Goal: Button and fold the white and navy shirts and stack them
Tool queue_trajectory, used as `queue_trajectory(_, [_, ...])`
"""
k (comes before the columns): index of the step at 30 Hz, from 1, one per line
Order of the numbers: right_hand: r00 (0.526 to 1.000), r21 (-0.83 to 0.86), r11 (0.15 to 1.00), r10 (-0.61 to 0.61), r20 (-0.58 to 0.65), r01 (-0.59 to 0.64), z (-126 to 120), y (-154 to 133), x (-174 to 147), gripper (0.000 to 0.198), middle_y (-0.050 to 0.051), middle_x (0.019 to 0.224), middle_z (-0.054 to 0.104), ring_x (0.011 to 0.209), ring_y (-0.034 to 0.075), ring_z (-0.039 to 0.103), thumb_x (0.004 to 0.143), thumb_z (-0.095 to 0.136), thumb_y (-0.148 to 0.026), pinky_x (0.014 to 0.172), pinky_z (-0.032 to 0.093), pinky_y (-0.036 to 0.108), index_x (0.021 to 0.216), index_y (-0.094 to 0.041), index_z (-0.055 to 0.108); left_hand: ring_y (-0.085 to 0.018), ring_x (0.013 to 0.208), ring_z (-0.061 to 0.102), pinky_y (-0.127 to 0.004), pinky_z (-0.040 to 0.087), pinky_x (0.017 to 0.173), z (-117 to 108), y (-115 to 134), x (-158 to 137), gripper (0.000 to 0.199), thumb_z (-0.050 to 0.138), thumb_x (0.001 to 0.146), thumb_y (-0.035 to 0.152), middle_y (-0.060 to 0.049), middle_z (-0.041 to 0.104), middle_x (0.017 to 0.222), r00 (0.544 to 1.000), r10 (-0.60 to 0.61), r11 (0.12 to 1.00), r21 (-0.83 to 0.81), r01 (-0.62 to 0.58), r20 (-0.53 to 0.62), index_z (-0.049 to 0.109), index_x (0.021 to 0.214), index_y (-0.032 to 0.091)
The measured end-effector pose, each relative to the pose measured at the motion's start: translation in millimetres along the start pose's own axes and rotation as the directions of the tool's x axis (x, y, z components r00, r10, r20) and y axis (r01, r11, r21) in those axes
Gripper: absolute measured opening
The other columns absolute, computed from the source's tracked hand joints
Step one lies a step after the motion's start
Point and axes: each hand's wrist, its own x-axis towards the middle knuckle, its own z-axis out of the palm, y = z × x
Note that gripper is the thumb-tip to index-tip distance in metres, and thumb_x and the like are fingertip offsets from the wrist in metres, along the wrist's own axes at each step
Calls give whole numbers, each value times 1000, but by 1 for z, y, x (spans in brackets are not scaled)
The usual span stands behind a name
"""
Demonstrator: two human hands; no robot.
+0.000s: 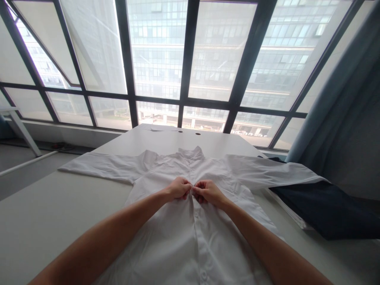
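Note:
A white button-up shirt (166, 233) lies front up on the table, its collar (191, 153) at the far end and both sleeves spread outward. Over the middle of the front placket, my left hand (179, 187) pinches the cloth at its left edge. My right hand (207, 191) meets it there, thumb and fingers closed on the placket's other side. The fingertips nearly touch and hide whatever button lies between them. Below the hands the placket runs toward me, with a button (203, 275) showing near the bottom of the view.
The white table (59, 213) reaches toward large windows (157, 47). Dark folded cloth (329, 209) lies at the right on a white stack, partly under the right sleeve. A blue-grey curtain (335, 95) hangs at the far right. Another table's leg (25, 134) stands at the left.

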Motion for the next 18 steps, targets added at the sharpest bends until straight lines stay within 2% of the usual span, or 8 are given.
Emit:
queue_trajectory(3, [997,-27,996,80,12,-79,0,-2,3,21,-4,49,57,38,8,48,80,58,-29,37,31,18,63,-18,55,-14,55,59,-23,42,55,-1,-5,0,19,50,83,21,1,57,56,980,176,938,316,-140,-89,65,73,15])
queue_trajectory(5, [995,-125,988,91,-27,-94,2,-2,3,20,-3,51,58,39,9,49,82,54,-27,40,34,20,64,-17,57,-21,80,66,-29,49,73,-1,-9,-1,19,55,85,26,-5,69,77,927,337,812,550,-196,-167,70,90,16])
queue_trajectory(7, [988,-298,954,-18,-156,-29,5,-2,0,16,2,64,67,51,13,58,84,53,-26,51,44,22,77,-16,63,-26,105,62,-36,47,91,-1,-14,-1,27,57,87,30,-10,71,104,883,435,678,711,-190,-179,69,107,16])
queue_trajectory(9, [936,-542,837,-246,-251,75,6,0,-8,20,8,94,73,80,18,67,85,56,-26,75,51,28,100,-15,66,-27,125,52,-41,39,105,-1,-19,-4,37,52,91,32,-14,62,130,892,438,582,791,-187,-112,62,123,16])
queue_trajectory(11, [898,-748,655,-387,-209,109,5,2,-19,37,14,125,65,114,24,60,87,58,-28,98,44,35,122,-17,60,-28,140,37,-47,28,114,-1,-23,-9,45,42,97,33,-15,45,149,928,373,525,826,-205,-7,52,137,15])
queue_trajectory(13, [930,-848,522,-349,-115,90,2,5,-32,44,16,141,53,132,27,46,92,53,-32,109,35,41,133,-17,55,-29,147,22,-52,17,118,-2,-27,-19,52,34,100,35,-16,29,158,953,290,496,837,-231,91,39,147,13])
queue_trajectory(15, [963,-879,471,-264,-55,79,-2,3,-42,46,15,145,50,135,29,43,95,49,-39,108,36,43,135,-18,55,-31,149,15,-55,14,118,-4,-30,-31,58,30,101,39,-17,22,160,953,257,479,835,-270,161,31,152,11])
queue_trajectory(18, [979,-883,451,-201,39,128,-11,-11,-46,44,14,132,61,123,29,54,91,54,-49,98,43,38,123,-21,65,-31,146,25,-52,21,116,-13,-31,-40,55,35,100,43,-15,33,157,918,326,452,816,-361,226,39,149,17])
